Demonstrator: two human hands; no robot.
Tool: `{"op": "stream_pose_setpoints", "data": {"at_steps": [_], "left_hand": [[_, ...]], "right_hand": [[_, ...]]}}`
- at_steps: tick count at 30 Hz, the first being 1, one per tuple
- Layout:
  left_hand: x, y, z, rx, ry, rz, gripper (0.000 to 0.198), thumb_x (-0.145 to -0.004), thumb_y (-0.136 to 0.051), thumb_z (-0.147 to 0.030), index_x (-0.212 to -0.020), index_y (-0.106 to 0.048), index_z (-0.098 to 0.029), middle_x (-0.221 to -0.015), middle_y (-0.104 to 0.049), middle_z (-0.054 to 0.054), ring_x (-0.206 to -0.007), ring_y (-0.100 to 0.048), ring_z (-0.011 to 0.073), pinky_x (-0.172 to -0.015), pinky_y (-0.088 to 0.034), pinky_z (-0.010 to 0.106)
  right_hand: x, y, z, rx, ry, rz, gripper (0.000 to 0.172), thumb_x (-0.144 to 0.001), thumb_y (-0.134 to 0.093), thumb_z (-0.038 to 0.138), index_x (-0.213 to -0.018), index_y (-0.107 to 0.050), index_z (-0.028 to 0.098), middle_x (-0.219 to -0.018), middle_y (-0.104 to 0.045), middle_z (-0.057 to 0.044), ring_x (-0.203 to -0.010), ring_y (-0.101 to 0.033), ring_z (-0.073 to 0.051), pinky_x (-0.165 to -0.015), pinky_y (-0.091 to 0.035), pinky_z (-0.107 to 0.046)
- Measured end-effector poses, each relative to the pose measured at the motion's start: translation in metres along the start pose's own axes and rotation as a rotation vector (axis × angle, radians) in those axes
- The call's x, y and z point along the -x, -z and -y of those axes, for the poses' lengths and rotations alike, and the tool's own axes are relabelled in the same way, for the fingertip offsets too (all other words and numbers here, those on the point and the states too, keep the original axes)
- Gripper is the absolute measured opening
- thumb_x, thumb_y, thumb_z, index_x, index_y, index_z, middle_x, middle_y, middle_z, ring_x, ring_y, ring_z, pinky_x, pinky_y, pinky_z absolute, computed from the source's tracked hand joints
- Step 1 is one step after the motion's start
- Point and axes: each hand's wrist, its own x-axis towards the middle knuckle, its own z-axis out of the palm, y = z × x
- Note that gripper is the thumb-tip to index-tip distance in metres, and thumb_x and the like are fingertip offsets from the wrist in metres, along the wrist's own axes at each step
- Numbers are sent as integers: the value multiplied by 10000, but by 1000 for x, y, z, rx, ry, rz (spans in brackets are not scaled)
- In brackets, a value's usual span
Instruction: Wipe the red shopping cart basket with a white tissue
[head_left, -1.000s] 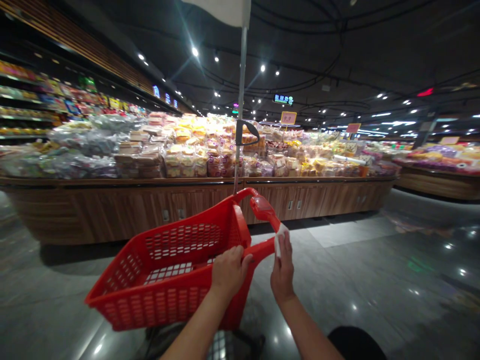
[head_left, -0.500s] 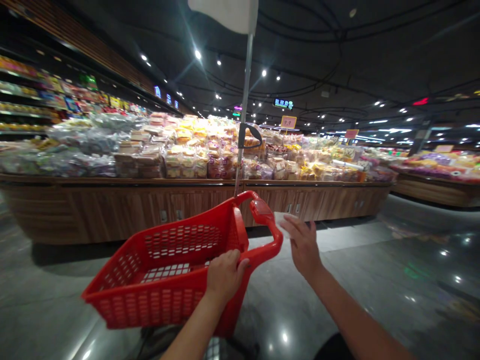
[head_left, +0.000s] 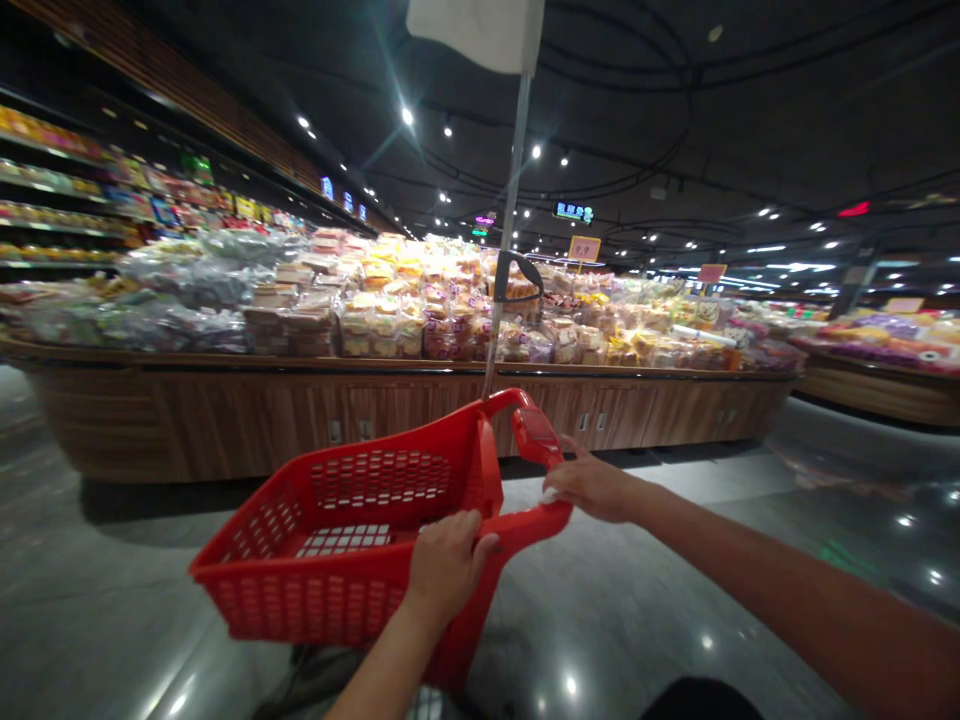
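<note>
A red shopping cart (head_left: 315,585) with a slotted plastic basket stands in front of me, its basket pointing left. My left hand (head_left: 446,562) is wrapped over the near rim of the cart, close to where the handle begins. On the right, my right hand (head_left: 589,485) presses a small white wipe (head_left: 553,495) against the red handle (head_left: 536,520); most of the wipe is hidden under the fingers. A pole (head_left: 513,180) with a dark hook and a whitish panel on top rises behind the handle.
Behind the cart runs a long wood-panelled display counter (head_left: 255,415) piled with bagged goods. Stocked shelves (head_left: 56,185) line the left side. Another display (head_left: 874,375) stands at the right. The grey floor (head_left: 637,610) is shiny.
My right hand has moved from beside the handle onto its right side, bringing the wipe down onto it. The cart and counter appear slightly further right in view. My left hand stays on the rim.
</note>
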Motion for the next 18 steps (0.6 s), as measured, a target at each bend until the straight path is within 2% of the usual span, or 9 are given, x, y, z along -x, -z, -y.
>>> {"op": "stream_pose_setpoints", "data": {"at_steps": [4, 7, 9, 13, 15, 18], "left_hand": [[1, 0, 2, 10, -7, 10, 390, -922, -269, -477, -795, -521, -208, -780, -628, 21, -742, -586, 186, -644, -356, 288], [1, 1, 4, 19, -14, 13, 392, -925, -259, -469, -815, -528, -206, -798, -632, 28, -765, -589, 186, -659, -366, 286], [2, 2, 4, 13, -12, 12, 398, -925, -257, -472, -808, -528, -206, -789, -629, 29, -754, -588, 187, -656, -367, 289], [5, 4, 6, 13, -25, 2, 404, -919, -265, -479, -792, -533, -206, -773, -626, 31, -736, -582, 184, -656, -375, 289], [7, 4, 7, 29, -31, -8, 398, -918, -272, -476, -815, -545, -204, -787, -631, 37, -751, -586, 186, -669, -384, 290], [8, 4, 9, 45, -33, -18, 395, -916, -280, -474, -842, -558, -203, -811, -641, 45, -773, -592, 194, -682, -395, 295]], "right_hand": [[-10, 12, -24, 30, -11, 65, 360, -831, -411, 69, -935, -666, 300, -1036, -685, 40, -1088, -570, -159, -1090, -79, -496], [-13, 11, -25, 88, -15, 64, 416, -825, -372, 18, -961, -658, 289, -1071, -676, 30, -1220, -463, -159, -1086, -26, -515], [-10, 8, -17, 84, -28, 44, 407, -838, -365, 28, -955, -658, 285, -1072, -675, 25, -1226, -456, -166, -1083, 9, -527], [-1, -1, 1, 4, -42, 15, 337, -846, -405, 84, -967, -655, 275, -1033, -684, 12, -1105, -554, -171, -1100, -23, -501], [-2, -2, 0, 21, -36, -13, 323, -838, -422, 89, -952, -661, 274, -1027, -685, 12, -1073, -575, -171, -1103, -21, -495], [-8, -2, -11, 89, -62, -70, 335, -825, -438, 82, -955, -664, 292, -1074, -674, 23, -1140, -537, -183, -1100, -23, -509]]}}
